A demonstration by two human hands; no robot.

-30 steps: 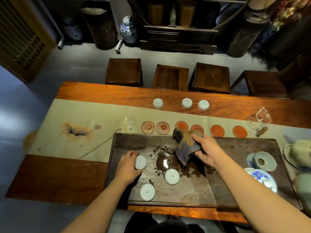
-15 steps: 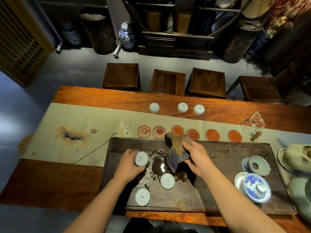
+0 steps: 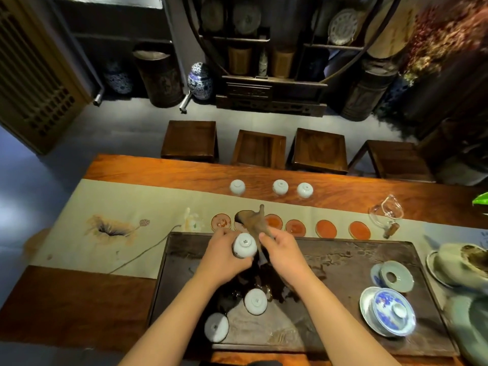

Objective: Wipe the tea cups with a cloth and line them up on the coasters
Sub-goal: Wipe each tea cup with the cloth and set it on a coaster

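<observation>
My left hand (image 3: 221,256) grips a pale tea cup (image 3: 244,245), base towards me, above the dark tea tray (image 3: 343,262). My right hand (image 3: 280,249) holds a brown cloth (image 3: 253,223) against the cup's far side. Two more cups (image 3: 255,301) (image 3: 216,327) stand upside down on the wet tray. Three further cups (image 3: 237,186) (image 3: 280,186) (image 3: 304,190) sit upside down on the table beyond. A row of several round orange coasters (image 3: 326,228) lies on the runner; the cloth hides part of it.
A blue-and-white lidded bowl (image 3: 390,311) and a pale saucer (image 3: 396,276) sit on the tray's right end. A glass pitcher (image 3: 386,215) stands at the right of the coasters. Pale vessels (image 3: 464,262) crowd the right edge. Wooden stools (image 3: 260,147) line the table's far side.
My left hand lifted the cup off the tray and brought it to the middle. My right hand moved the cloth left to meet it.
</observation>
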